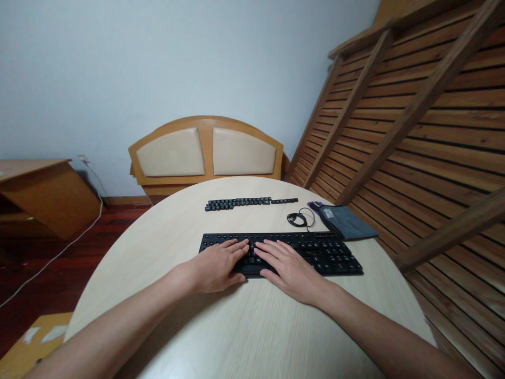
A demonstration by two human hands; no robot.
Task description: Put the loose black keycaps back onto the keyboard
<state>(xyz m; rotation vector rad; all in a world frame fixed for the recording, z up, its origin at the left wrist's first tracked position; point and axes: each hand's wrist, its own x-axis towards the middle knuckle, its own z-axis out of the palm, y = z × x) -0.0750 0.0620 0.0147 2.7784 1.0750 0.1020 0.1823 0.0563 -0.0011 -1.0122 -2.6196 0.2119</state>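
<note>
1. A black keyboard (335,258) lies flat on a round, pale wood-grained bench (276,337), in front of the person, with both hands over its left and middle parts.
2. The left hand (221,263) lies palm down over the left part of the keyboard. Its grip is slack: the fingers reach toward the middle of the keys, slightly bent, with nothing clasped. The thumb points inward along the near edge.
3. The right hand (290,266) lies palm down over the middle. Its grip is equally loose, with fingers spread a little and holding nothing. The fingertips of the two hands are near each other but apart.
4. Beyond the keyboard, small black keycaps (236,202) sit in tidy rows, a thinner line of them running off to the right.
5. A coiled black cable (298,218) lies just behind the keyboard; beside it is a grey cloth item (347,221) with purple at its far end.
6. Behind the bench stands a headboard (209,142) with two cream panels; a slatted wooden frame (414,105) leans at the right.
</note>
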